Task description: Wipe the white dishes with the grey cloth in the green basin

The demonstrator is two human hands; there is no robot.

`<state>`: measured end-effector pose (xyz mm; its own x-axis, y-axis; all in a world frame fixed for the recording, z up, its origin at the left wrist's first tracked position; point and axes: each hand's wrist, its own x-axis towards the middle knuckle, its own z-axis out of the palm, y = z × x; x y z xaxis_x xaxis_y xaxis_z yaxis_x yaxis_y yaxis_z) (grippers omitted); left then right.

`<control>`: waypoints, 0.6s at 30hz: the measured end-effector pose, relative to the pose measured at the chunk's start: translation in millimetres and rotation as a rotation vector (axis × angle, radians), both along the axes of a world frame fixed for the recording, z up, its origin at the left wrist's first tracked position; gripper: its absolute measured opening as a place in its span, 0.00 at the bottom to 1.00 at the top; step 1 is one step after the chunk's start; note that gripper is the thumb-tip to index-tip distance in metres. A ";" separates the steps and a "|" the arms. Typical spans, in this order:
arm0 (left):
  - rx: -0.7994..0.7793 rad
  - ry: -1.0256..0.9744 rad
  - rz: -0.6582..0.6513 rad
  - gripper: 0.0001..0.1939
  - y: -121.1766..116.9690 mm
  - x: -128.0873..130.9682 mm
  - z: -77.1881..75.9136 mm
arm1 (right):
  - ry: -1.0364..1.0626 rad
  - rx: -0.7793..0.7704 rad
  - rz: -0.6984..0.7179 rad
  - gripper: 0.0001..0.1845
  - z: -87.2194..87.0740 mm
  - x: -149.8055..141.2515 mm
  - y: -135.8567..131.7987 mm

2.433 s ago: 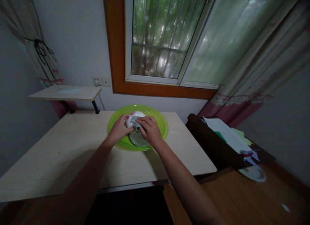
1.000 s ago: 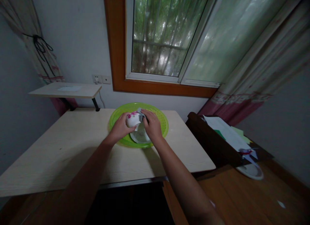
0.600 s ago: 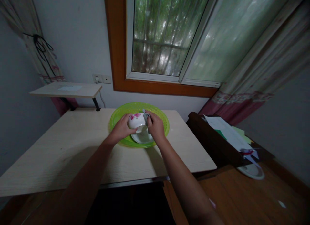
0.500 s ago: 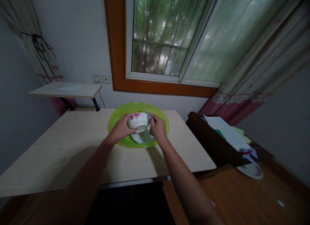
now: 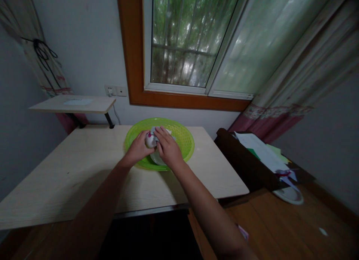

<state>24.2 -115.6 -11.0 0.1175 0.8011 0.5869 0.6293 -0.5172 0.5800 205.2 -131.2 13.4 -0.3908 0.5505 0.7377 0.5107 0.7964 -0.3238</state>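
Note:
My left hand [image 5: 139,149] grips the side of a white bowl [image 5: 150,141] with pink flowers, holding it above a green plastic basin [image 5: 186,144]. Across the bowl's outside lies my right hand [image 5: 170,147], pressing a grey cloth [image 5: 154,130] against it; most of the cloth is hidden under the fingers. Below the bowl, a second white dish [image 5: 157,159] rests inside the basin, partly covered by my hands.
The basin stands on a pale wooden table [image 5: 92,159]. At its back left is a small raised shelf [image 5: 73,103] with a paper on it. A dark brown piece of furniture [image 5: 238,159] bearing papers [image 5: 260,151] adjoins the right side, below the window.
My right hand has moved left with the cloth, from the bowl's right rim to over its outer face, now covering much of it. My left hand keeps its hold.

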 end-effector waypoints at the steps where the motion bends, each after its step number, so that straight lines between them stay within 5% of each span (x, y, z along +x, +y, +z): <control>1: 0.003 -0.010 0.002 0.34 0.2 -0.1 -0.4 | -0.016 0.011 0.018 0.27 -0.3 0.1 -0.2; 7: -0.054 -0.066 -0.012 0.32 -0.8 -0.5 -1.0 | 0.089 -0.057 -0.070 0.27 -10.3 20.1 12.2; 13: -0.121 -0.246 0.022 0.36 3.8 -2.7 -5.5 | 0.084 -0.445 -0.385 0.14 -17.6 41.7 29.6; 18: -0.151 -0.258 0.020 0.34 5.1 -3.2 -6.5 | 0.080 -0.494 -0.394 0.14 -18.6 42.3 31.6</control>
